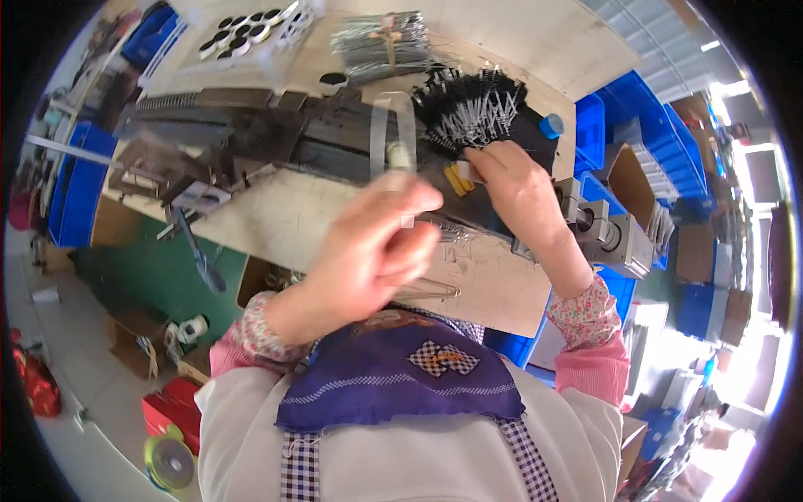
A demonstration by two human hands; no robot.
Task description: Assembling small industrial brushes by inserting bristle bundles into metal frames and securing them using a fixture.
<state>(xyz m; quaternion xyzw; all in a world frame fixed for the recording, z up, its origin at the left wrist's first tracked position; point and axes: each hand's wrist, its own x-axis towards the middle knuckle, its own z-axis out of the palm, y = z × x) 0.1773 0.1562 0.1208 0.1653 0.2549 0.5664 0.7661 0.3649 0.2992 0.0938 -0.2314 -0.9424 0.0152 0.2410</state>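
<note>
My left hand (364, 251) is closed, its fingers curled and thumb pressed in, over the near side of the workbench. A small pale square shows at its fingertips, but I cannot make out what they hold. Just beyond it stands a pale, partly see-through looped strip (403, 125). My right hand (519, 188) pinches close to a heap of thin metal pieces with black ends (477, 113); whatever lies between its fingertips is hidden. Right beside those fingertips is a yellow block (457, 179) on the dark bench fixture (330, 151).
A tied bundle of metal wires (381, 50) lies at the back. Black-and-white discs (242, 35) sit far left. A grey metal device (617, 241) stands right of my right hand, with blue bins (644, 117) beyond. Loose thin wires (431, 291) lie near the front edge.
</note>
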